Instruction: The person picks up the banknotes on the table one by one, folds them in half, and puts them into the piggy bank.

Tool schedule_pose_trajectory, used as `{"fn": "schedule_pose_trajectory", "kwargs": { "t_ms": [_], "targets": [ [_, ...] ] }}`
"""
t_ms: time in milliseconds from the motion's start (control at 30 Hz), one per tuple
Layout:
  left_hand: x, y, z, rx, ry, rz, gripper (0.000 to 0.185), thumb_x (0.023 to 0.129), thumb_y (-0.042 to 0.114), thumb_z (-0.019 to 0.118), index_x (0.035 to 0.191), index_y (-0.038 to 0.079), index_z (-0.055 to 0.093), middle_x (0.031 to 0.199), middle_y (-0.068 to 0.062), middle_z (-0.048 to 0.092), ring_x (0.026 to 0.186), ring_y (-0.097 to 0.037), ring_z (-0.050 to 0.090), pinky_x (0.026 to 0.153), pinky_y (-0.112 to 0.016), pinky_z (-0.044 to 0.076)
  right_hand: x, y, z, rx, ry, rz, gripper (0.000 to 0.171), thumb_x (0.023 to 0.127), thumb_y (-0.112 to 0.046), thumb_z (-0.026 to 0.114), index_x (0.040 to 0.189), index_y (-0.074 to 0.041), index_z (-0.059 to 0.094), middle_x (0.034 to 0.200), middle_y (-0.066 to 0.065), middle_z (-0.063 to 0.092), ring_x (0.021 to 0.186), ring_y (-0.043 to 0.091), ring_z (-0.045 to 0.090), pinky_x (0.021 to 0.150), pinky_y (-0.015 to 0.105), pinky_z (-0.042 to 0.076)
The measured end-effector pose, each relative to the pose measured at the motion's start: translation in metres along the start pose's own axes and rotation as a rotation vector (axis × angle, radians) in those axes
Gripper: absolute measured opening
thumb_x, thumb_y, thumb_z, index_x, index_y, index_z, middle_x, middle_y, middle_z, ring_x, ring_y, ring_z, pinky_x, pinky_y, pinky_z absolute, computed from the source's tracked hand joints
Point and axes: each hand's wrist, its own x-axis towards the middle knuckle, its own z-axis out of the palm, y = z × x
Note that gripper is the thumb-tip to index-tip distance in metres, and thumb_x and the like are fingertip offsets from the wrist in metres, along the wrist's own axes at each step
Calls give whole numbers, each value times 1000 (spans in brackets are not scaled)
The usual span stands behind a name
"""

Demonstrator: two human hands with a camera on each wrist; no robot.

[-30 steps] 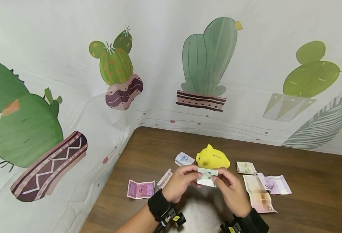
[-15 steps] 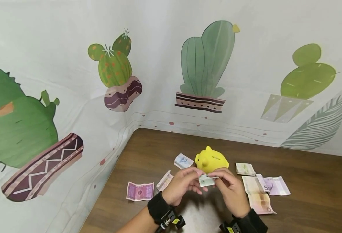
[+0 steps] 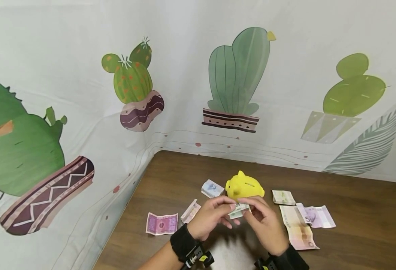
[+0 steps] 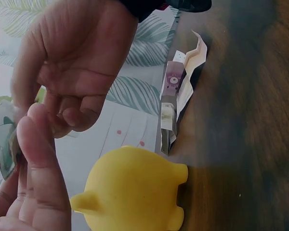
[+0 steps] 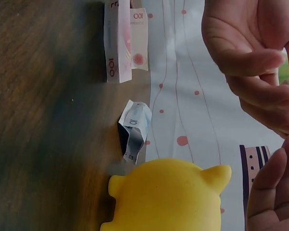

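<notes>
Fingers (image 3: 232,206) of both hands are being pinched around a folded banknote (image 3: 239,210), just in front of the yellow piggy bank (image 3: 244,185) mid-table. Folding is judged underway; lining the note's narrow edge up with the top slot is being called for next.

Head view high, looks down; wrist views close, sideways; all share piggy bank (image 3: 244,185)

We see a dark wooden table (image 3: 353,210) set against a cactus-print cloth. On it stands a yellow piggy bank (image 3: 244,185). Left of it lie a folded blue note (image 3: 212,188), a folded pink note (image 3: 190,212) and a flat purple note (image 3: 162,224). To its right lie a folded green note (image 3: 283,197), a long pinkish note (image 3: 297,227) and a crumpled purple note (image 3: 316,216).
</notes>
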Motion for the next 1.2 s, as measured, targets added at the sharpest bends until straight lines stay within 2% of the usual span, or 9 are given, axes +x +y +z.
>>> {"fn": "schedule_pose_trajectory", "kwargs": {
  "t_ms": [167,367,533,667,867,1200],
  "targets": [
    [2,-1,-1,5,23,24,33,102,16,56,122,-9,60,91,0,71,76,-10,71,65,-23,56,0,1,2,-9,-44,-12,46,91,6,67,136,-3,59,126,11,56,107,3,54,85,15,51],
    [1,-1,-2,9,37,40,33,102,16,54,123,-10,60,88,2,70,75,-8,69,64,-22,54,-1,2,2,-5,-72,-52,55,88,10,69,141,-1,54,133,9,51,113,4,55,88,18,54],
    [2,-2,-2,22,50,49,32,102,15,55,123,-9,60,92,2,68,75,-9,68,66,-22,54,0,-2,1,48,-53,24,44,98,6,56,141,-1,50,120,7,55,100,5,60,83,20,54],
    [3,-2,-1,39,67,57,30,101,14,56,121,-9,60,93,2,67,76,-11,67,67,-22,53,1,-3,-1,108,-52,91,31,104,2,47,134,4,51,105,5,58,92,7,63,80,22,56],
    [4,-2,-1,68,86,74,28,100,14,58,119,-7,62,91,3,67,78,-14,65,68,-22,52,1,-5,-3,84,-63,136,21,105,-4,48,122,3,59,103,1,64,86,11,66,76,27,58],
    [3,-3,0,50,81,67,28,97,7,61,119,-9,61,88,2,64,74,-11,65,70,-23,53,1,-3,-1,85,-45,134,18,104,-3,51,117,2,62,95,3,65,82,15,67,74,27,58]
  ]
}}
